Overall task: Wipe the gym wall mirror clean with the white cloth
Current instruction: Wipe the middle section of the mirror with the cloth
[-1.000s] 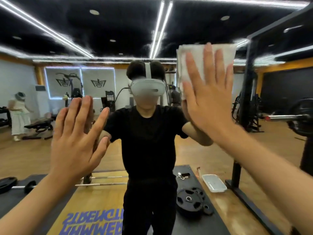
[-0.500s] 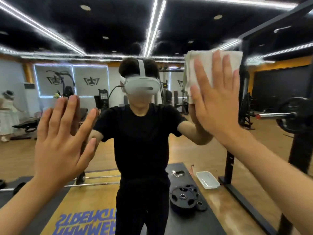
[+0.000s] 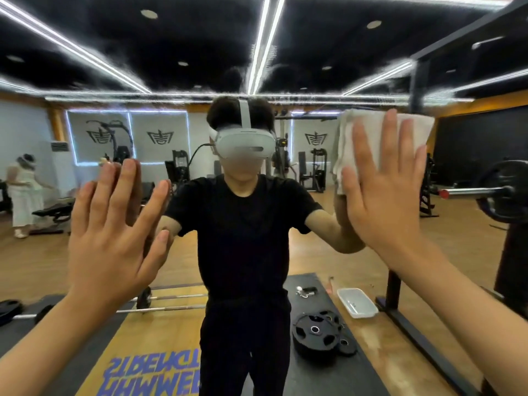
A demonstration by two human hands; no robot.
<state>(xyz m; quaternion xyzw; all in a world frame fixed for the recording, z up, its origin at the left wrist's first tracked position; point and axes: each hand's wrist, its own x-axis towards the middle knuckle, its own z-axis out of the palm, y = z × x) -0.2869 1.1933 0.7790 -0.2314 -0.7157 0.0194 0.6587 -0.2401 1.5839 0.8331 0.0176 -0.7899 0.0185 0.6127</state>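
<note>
White cloth pressed to mirror by right hand, grip released flat (left hand likewise, empty); wiping seems unfinished.

Wooden floor: black mat carrying weight plates, keys; white tray just beside mat; barbell lying left.

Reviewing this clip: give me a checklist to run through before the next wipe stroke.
1. Pinned flat: cloth on mirror under right hand, fingers straight: ok.
2. Whole palm backed by cloth: not ok, the heel of the palm sits below its edge.
3. Bare left hand, fingers straight, at the mirror: ok.
4. Smears left on the mirror: cannot tell.
5. Dampness of the cloth: cannot tell.
</note>
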